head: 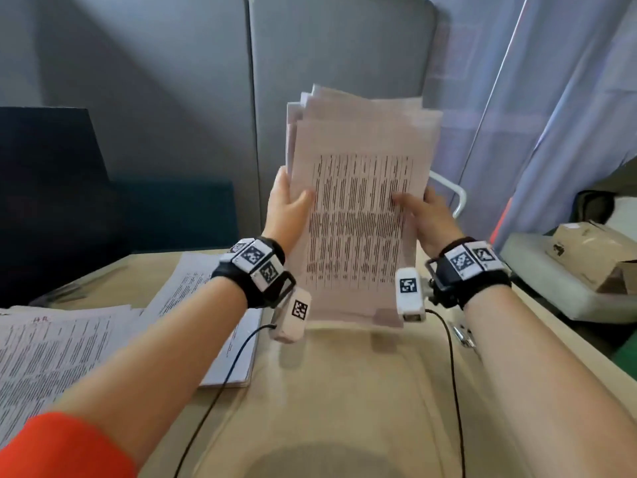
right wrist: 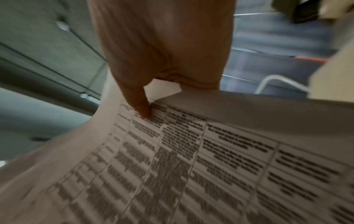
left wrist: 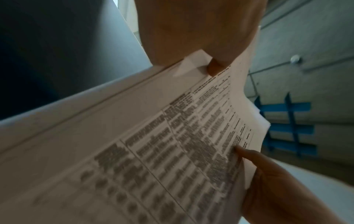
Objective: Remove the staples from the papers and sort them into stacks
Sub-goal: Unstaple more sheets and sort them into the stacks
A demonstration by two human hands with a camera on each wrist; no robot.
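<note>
The desk [head: 344, 391] is carrying two loose paper piles [head: 103, 326] at the left. Above it, a sheaf of printed papers [head: 358, 208] is standing upright between both hands, its bottom edge just over the desk. The left hand [head: 287, 208] is gripping its left edge, the right hand [head: 429, 215] its right edge, thumbs pressing the front sheet.

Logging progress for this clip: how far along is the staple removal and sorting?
Seemingly done: two paper stacks lie on the desk. In hand: left hand and right hand grip an upright, uneven bundle of papers. Left: setting it down; staples aren't discernible.
</note>
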